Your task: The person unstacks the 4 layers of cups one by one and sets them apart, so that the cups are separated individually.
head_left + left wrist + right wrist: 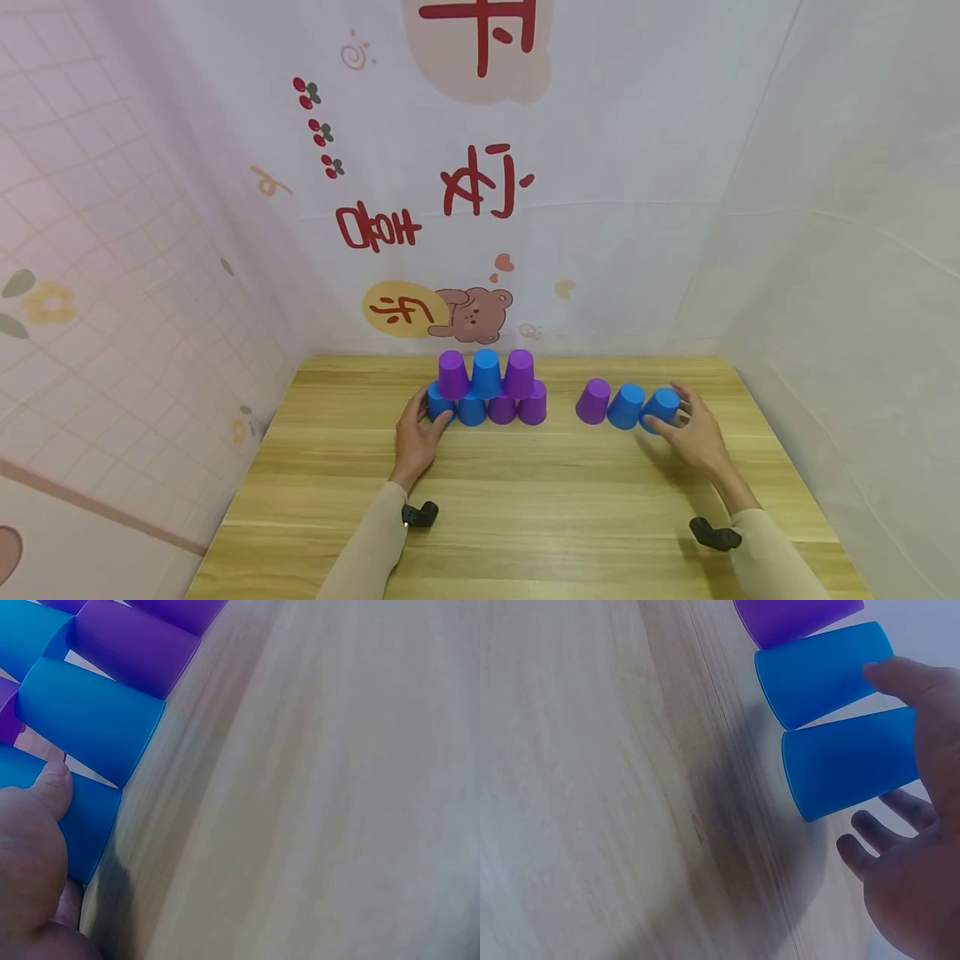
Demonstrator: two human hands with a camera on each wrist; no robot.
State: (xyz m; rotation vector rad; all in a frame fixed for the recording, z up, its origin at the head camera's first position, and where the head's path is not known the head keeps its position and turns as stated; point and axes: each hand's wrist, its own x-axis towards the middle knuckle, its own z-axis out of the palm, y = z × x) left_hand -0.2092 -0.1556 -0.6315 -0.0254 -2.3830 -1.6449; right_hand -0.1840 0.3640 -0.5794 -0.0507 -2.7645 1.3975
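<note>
Upside-down plastic cups stand in a two-tier stack on the left. Its upper tier has a purple cup (pixel 453 377), a blue cup (pixel 487 374) and another purple cup (pixel 519 375), resting on several blue and purple cups. My left hand (pixel 416 442) holds the leftmost bottom blue cup (pixel 94 825), thumb on its front and fingers round its far side. On the right, a purple cup (pixel 593 402) and two blue ones stand in a row. My right hand (pixel 697 433) surrounds the end blue cup (pixel 851 761) loosely, its fingers spread and apart from it in the right wrist view.
The wooden table (pixel 555 508) meets a white cloth backdrop (pixel 615 233) with printed characters and a bear, just behind the cups. Cloth also hangs along both sides. A gap separates the stack from the right-hand row.
</note>
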